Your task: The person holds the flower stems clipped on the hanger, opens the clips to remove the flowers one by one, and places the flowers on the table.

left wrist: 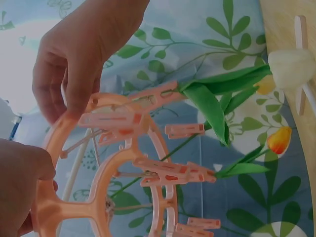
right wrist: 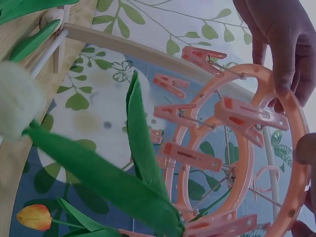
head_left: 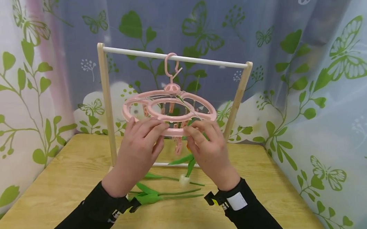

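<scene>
A pink round clip hanger (head_left: 175, 131) hangs by its hook (head_left: 167, 65) from a white bar. My left hand (head_left: 138, 148) grips the front rim on the left, and my right hand (head_left: 211, 149) grips it a little to the right, thumbs below. Pink clothespins (right wrist: 192, 157) dangle from the rings. In the wrist views a white tulip (left wrist: 291, 69) hangs head down, its green stem end in a clothespin near my right hand. An orange-yellow tulip (left wrist: 279, 140) is clipped farther along, also head down. Another yellowish bloom (left wrist: 265, 85) is partly hidden behind leaves.
The rack has two wooden posts (head_left: 108, 108) and a white top bar (head_left: 130, 52), standing on a wooden table (head_left: 252, 180). Several green-stemmed flowers (head_left: 148, 198) lie on the table below the hanger, partly behind my left wrist. Leaf-patterned curtains (head_left: 319, 97) surround the table.
</scene>
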{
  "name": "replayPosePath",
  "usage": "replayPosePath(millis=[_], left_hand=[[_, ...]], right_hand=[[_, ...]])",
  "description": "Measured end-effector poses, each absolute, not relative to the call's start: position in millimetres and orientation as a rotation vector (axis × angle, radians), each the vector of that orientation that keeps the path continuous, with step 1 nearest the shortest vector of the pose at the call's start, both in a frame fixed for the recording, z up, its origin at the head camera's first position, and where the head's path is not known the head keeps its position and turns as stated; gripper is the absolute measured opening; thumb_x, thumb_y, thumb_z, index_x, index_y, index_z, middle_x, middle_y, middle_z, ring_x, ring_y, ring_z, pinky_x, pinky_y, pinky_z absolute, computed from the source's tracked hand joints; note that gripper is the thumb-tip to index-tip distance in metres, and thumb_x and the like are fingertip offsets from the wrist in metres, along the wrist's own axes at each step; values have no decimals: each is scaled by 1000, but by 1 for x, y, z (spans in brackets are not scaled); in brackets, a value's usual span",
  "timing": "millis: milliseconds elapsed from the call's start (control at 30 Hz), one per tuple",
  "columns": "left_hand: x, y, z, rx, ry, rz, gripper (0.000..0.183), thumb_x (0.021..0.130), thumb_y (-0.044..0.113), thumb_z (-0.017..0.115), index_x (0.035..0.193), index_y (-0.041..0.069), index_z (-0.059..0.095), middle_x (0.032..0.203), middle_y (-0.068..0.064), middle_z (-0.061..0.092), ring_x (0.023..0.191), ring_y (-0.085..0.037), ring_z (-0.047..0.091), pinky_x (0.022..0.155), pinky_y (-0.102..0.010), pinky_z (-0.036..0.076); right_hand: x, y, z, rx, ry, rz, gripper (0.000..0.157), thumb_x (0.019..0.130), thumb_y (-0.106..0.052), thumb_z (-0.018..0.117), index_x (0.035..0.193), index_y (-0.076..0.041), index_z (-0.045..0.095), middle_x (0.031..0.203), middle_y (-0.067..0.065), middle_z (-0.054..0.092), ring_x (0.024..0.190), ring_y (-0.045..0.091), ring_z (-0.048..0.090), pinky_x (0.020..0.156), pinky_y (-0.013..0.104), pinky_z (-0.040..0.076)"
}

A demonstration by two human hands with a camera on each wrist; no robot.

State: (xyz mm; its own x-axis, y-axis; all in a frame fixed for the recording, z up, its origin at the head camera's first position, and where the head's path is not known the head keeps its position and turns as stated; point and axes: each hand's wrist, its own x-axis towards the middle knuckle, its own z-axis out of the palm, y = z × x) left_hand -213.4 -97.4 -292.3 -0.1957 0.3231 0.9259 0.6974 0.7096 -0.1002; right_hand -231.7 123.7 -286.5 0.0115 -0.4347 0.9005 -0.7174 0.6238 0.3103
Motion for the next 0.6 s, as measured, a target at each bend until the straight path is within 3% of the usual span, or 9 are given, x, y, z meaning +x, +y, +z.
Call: replayPosePath(millis=[233, 600], left_hand=[[-216, -107, -294, -811, -1786, -472, 28, 85, 7, 61, 113, 7, 65, 111, -10, 61, 103, -29, 54, 98, -61, 32], [-209, -102, -286, -832, -1769, -397, 27, 83, 10, 65, 110, 8, 65, 108, -9, 62, 103, -28, 55, 95, -62, 32]], right_hand=[[-239, 137, -288, 946, -1639, 335, 28, 80, -1, 69, 107, -5, 63, 107, 14, 57, 98, 32, 52, 81, 43, 46], [-234, 131, -287, 972, -1607, 319, 25, 80, 1, 69, 103, -6, 65, 102, 12, 59, 95, 29, 54, 77, 41, 48]])
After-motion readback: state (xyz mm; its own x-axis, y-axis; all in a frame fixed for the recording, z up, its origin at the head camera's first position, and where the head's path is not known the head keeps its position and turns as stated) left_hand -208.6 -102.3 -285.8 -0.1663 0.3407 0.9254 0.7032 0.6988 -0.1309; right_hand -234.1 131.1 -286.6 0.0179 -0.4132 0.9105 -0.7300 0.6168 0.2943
